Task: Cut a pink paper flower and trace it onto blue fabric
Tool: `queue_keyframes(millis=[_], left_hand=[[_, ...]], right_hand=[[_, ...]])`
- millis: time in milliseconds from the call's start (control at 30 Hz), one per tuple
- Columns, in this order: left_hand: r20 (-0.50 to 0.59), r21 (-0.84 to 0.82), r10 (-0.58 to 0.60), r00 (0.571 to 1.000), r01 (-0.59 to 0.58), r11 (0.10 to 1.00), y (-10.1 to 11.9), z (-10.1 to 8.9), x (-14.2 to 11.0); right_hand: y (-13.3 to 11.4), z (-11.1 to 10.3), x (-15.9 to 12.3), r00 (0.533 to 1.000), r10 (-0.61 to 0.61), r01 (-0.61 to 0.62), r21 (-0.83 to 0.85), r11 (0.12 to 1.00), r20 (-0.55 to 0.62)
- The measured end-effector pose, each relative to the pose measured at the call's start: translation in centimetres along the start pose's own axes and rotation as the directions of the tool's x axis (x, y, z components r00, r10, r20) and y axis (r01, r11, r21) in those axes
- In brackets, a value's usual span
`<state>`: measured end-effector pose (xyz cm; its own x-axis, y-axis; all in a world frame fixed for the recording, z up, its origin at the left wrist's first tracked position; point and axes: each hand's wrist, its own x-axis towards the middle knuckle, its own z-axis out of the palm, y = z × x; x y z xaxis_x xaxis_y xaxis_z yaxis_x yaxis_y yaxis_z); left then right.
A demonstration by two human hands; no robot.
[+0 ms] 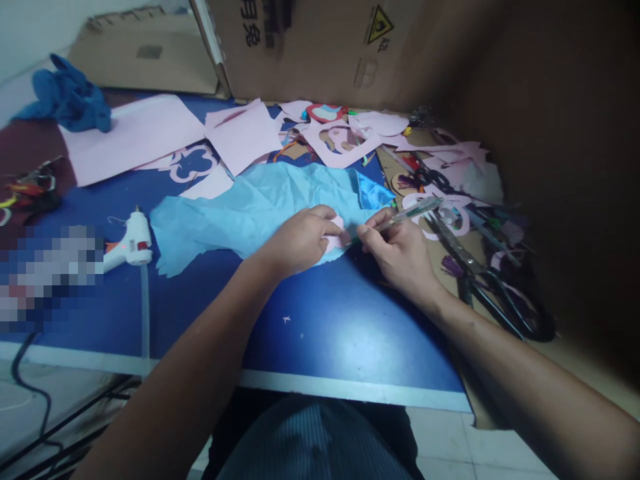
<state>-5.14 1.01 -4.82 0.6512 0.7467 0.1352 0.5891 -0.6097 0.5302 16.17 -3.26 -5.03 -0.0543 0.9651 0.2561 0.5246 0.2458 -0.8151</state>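
Note:
My left hand (300,241) pinches a small pink paper piece (336,235) at its fingertips, resting on a crumpled light blue sheet of tissue paper (240,213). My right hand (400,259) grips a slim translucent green pen (410,215), and its tip is close to the pink piece. The fingers of my two hands nearly meet around that piece, which they partly hide. Both hands are above the front part of the blue tabletop (325,327).
A white hot glue gun (134,241) lies left of the tissue. Large black-handled scissors (480,280) lie at right among pink cut-paper scraps. Pink paper sheets (135,137) and stencil-like cutouts cover the back of the table. A blue cloth (65,100) and cardboard stand behind.

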Motion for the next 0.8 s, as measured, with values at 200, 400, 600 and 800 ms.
queue_keyframes(millis=[200,400,600,800], left_hand=[[-0.001,0.009,-0.001,1.000,0.001,1.000,-0.01,0.03,0.01],[0.001,-0.004,-0.001,1.000,0.001,1.000,-0.01,-0.01,-0.03],[0.002,0.006,-0.009,1.000,0.009,1.000,0.06,-0.08,0.00],[0.001,0.013,-0.003,1.000,0.003,1.000,0.28,-0.19,-0.01]], right_hand=[[0.02,0.04,0.06,1.000,-0.011,0.011,0.002,1.000,0.008],[0.13,0.12,-0.02,0.999,0.013,-0.013,-0.004,1.000,0.048],[0.38,0.19,0.07,0.999,0.019,-0.019,0.015,1.000,0.046],[0.44,0.18,0.15,1.000,0.007,-0.007,-0.010,1.000,0.009]])
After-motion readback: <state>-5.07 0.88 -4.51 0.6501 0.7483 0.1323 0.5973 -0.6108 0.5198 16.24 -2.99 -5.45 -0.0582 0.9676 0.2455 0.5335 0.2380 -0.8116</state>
